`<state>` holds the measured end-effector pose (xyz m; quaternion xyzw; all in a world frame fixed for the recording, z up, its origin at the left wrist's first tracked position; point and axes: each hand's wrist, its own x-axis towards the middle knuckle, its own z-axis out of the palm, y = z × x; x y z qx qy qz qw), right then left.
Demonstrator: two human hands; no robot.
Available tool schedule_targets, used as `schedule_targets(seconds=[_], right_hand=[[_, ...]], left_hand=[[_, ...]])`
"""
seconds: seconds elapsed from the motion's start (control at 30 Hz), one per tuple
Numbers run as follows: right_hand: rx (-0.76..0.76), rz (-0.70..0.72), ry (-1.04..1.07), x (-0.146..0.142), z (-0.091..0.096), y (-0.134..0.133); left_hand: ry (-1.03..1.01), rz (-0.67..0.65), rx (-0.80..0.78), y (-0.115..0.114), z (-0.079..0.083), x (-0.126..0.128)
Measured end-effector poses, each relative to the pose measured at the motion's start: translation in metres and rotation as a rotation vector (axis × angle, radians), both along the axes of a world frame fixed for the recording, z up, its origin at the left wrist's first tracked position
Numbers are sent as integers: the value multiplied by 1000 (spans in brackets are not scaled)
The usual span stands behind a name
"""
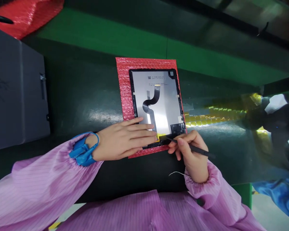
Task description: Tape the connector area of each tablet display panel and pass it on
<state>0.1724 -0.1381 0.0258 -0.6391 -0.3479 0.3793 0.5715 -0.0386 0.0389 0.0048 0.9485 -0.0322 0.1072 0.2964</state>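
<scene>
A tablet screen panel (pixel 163 109) with a silver back and a black frame lies on a sheet of red bubble wrap (pixel 124 86). Down its back runs a dark, curved flex cable (pixel 148 107). My left hand (pixel 126 138) rests flat on the panel's lower left part, fingers stretched out over the lower end of the cable. Between thumb and fingers, my right hand (pixel 191 150) grips black tweezers (pixel 198 150). Their tip points at the yellow tape (pixel 162 136) by the panel's lower edge. Whether the tip touches it, I cannot tell.
Strips of yellow tape (pixel 207 120) lie on the dark green mat right of the panel. A grey box (pixel 19 86) stands at the left, with red bubble wrap behind it. A blue wrist strap (pixel 84 150) circles my left wrist. Blue cloth (pixel 279 195) shows at lower right.
</scene>
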Motion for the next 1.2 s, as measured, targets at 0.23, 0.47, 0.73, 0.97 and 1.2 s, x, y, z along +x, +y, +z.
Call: schedule_targets(seconds=[0.23,0.47,0.73,0.97,1.2], right_hand=[[-49,-8,11,3,4,-2],[-41,140,-10,2,5,0],[-111,63,61,-9,9,-2],[-83,160,0,-3,7,0],[-63,191,6,1,6,1]], left_hand=[[36,8,-44,2,2,0],[-15,14,-107,4,1,-1],[18,11,-152,3,3,0],[34,13,-119,2,2,0],[29,12,-125,2,3,0]])
